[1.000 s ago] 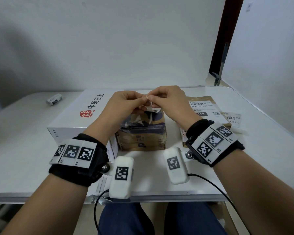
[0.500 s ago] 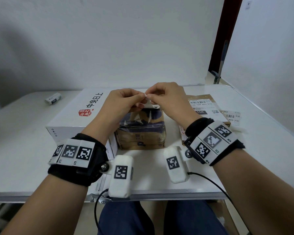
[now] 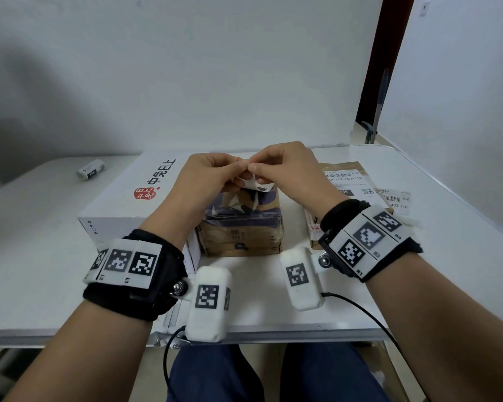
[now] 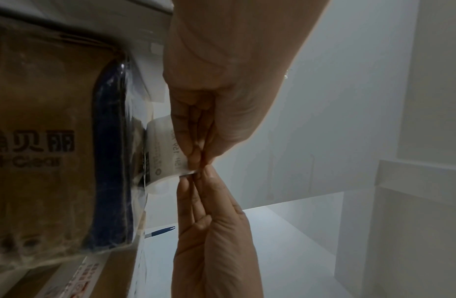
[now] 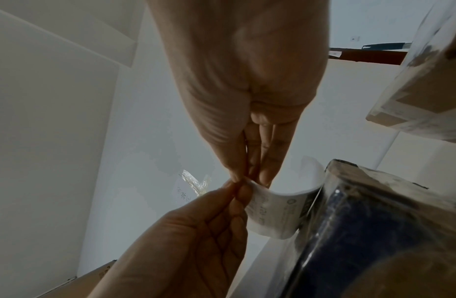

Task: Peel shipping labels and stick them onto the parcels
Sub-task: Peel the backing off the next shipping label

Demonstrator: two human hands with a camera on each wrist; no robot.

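Note:
Both hands meet above the small brown carton (image 3: 241, 227), which is wrapped in clear film over a dark blue patch. Between them is a white shipping label (image 3: 256, 185), curled, with print on it. My left hand (image 3: 238, 171) pinches one edge of the label (image 4: 165, 153) with thumb and fingertips. My right hand (image 3: 259, 169) pinches the same edge from the other side. In the right wrist view the label (image 5: 277, 211) curves down towards the carton's top. Whether the backing has come apart from the label I cannot tell.
A large white box (image 3: 134, 198) with a red logo stands left of the carton. A flat brown parcel (image 3: 343, 181) bearing a label lies to the right, with a loose label (image 3: 395, 198) beside it. A small white cylinder (image 3: 90, 169) lies far left on the white table (image 3: 26, 242).
Both hands stay pinched together over the small carton, barely shifting. A little more of the curled label now shows below the fingers.

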